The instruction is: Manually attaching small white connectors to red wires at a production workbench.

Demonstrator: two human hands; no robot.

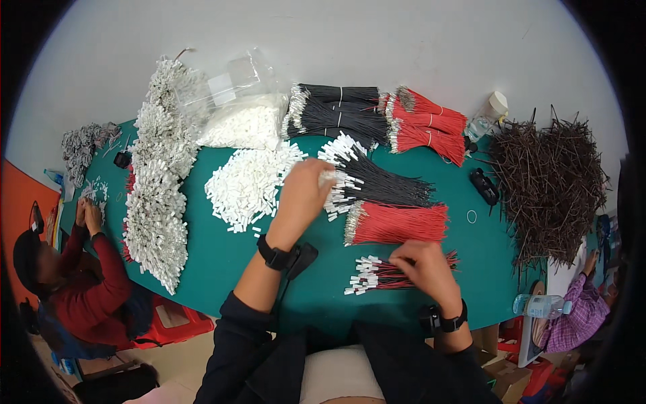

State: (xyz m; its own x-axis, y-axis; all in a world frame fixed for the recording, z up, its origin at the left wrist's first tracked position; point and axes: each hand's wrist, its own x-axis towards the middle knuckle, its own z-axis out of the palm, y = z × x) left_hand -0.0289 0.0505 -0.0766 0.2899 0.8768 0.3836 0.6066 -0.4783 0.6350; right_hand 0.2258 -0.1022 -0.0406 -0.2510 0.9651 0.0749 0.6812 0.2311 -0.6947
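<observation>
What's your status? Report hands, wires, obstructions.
Left hand at white-tipped black wires, grip unclear. Right hand at red-and-black wires, grip unclear. Red wire bundle between both wire groups.

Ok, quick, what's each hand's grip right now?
Left hand: curled at white-tipped black wires; hold unclear.
Right hand: curled over red-and-black wires; hold unclear.

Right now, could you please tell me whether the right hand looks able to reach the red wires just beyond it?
Probably yes: the red wires lie just beyond the right hand, and nothing visible stands between them.
</observation>
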